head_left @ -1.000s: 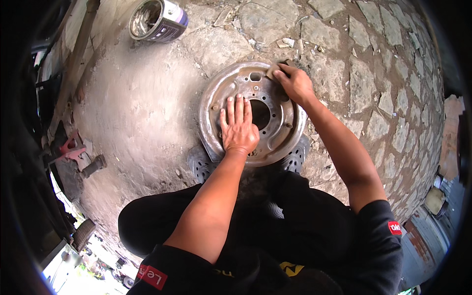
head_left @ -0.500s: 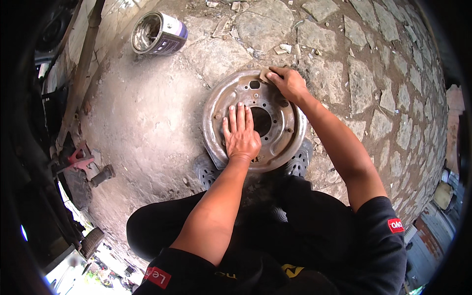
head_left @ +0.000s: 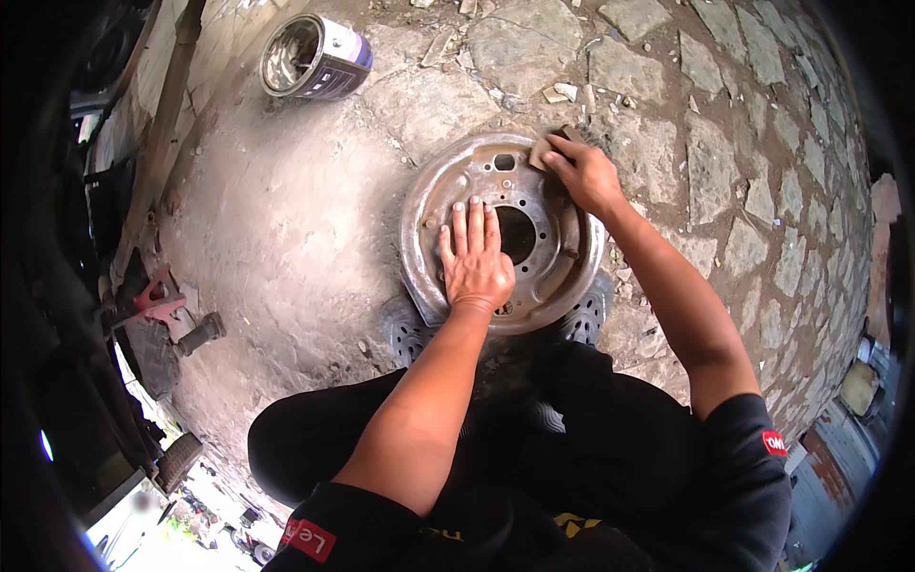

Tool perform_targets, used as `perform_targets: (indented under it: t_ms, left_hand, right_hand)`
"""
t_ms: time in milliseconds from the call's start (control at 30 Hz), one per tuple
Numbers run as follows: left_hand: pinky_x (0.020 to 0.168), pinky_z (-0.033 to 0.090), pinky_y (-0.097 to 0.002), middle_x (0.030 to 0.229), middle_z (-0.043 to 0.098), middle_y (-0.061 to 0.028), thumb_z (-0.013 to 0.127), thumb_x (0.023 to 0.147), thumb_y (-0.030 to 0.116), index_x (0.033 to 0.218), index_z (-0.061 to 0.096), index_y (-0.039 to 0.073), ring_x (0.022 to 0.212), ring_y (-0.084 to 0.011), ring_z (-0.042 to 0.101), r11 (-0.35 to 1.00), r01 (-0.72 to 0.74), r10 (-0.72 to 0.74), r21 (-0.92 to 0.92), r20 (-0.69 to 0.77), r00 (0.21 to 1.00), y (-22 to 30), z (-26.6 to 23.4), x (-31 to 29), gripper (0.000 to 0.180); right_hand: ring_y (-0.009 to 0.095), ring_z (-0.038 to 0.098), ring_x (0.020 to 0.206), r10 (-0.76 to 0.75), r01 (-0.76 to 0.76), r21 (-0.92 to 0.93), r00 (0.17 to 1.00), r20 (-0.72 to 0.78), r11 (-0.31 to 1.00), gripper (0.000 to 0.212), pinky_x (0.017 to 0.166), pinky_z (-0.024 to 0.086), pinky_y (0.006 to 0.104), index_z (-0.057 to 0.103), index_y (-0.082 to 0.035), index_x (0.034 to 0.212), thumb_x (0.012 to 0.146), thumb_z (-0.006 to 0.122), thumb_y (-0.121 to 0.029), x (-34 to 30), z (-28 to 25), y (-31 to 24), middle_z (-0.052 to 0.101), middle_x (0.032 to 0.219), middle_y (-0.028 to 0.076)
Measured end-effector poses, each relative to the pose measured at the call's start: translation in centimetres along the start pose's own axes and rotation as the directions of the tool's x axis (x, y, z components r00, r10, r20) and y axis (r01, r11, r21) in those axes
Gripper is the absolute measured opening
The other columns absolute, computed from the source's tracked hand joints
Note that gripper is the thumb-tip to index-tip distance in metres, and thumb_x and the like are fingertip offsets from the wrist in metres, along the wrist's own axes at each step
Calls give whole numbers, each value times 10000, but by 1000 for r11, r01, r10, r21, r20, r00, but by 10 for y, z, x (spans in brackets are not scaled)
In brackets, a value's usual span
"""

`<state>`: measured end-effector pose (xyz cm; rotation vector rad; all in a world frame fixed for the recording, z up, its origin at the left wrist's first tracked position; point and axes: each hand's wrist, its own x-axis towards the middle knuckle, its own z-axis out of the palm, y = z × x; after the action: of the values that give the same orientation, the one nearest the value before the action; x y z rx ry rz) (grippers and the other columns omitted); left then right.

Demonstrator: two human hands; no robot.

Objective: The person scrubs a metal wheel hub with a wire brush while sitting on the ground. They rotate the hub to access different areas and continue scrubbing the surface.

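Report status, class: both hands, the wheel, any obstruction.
Left hand flat on round rusty steel wheel rim. Right hand pressing small brown sanding pad on rim's far edge. Nothing obstructing.

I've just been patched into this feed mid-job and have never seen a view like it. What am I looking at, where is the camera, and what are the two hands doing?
There is no machine here: these are a person's two bare hands. The camera sits on the person's head and looks down, so the forearms come in from the lower edge, and its wide lens bends straight lines near the rim.

A worn, rusty steel wheel rim lies flat on the stone-paved ground, just in front of the person's dark-trousered legs. The left hand lies flat, fingers spread, on the face of the rim beside its centre hole. The right hand presses a small brownish pad, perhaps sandpaper, against the far edge of the rim.

Further off, an open metal tin lies on its side at upper left, and a red tool lies at the left.
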<state>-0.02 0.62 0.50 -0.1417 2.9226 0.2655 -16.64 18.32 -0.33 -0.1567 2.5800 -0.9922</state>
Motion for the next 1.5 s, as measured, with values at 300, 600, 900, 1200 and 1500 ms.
perform_targets:
  t_ms: [300, 600, 900, 1200, 1500]
  left_hand:
    - [1233, 115, -528, 1686, 200, -129, 495, 855, 241, 1584, 307, 60, 1568, -337, 123, 1000, -10, 10, 29, -4, 1000, 1, 3, 0, 774]
    - [1234, 122, -528, 1686, 205, -125, 511, 853, 259, 1583, 312, 65, 1571, -327, 118, 999, 5, -5, 45, 7, 1000, 1, 1, -1, 781]
    - [1237, 115, -525, 1687, 207, -115, 511, 861, 267, 1578, 327, 67, 1571, -314, 124, 998, 12, -12, 56, 3, 1000, 1, 1, 1, 768]
    - [1234, 125, -525, 1685, 210, -119, 504, 868, 268, 1574, 340, 64, 1569, -312, 133, 999, 1, 0, 42, -9, 1000, 3, 1, 0, 753]
    - [1232, 123, -528, 1684, 214, -120, 504, 862, 269, 1573, 341, 63, 1569, -312, 135, 999, 0, 1, 49, -16, 1000, 2, 2, -1, 758]
  right_hand:
    - [333, 587, 1253, 92, -89, -34, 992, 87, 995, 431, 1086, 392, 468, 682, -249, 1316, 955, 616, -476, 21, -3, -34, 706, 1239, 114]
    - [328, 689, 1107, 261, -187, 276, 930, -260, 943, 451, 957, 527, 409, 685, -109, 1283, 937, 695, -397, -32, -69, 81, 714, 1197, 187]
    - [282, 606, 1149, 52, -131, -461, 982, -180, 878, 310, 984, 448, 455, 637, -133, 1175, 923, 679, -309, -84, -51, 99, 647, 1158, 86]
    - [337, 596, 1191, 206, -223, -575, 974, -95, 787, 485, 980, 461, 484, 481, -165, 1355, 902, 645, -220, -87, -37, 91, 603, 1264, 134]
    - [300, 521, 1287, -65, -219, -649, 921, -384, 729, 454, 1049, 415, 481, 529, -144, 1375, 931, 586, -214, -84, -68, 106, 590, 1308, 115]
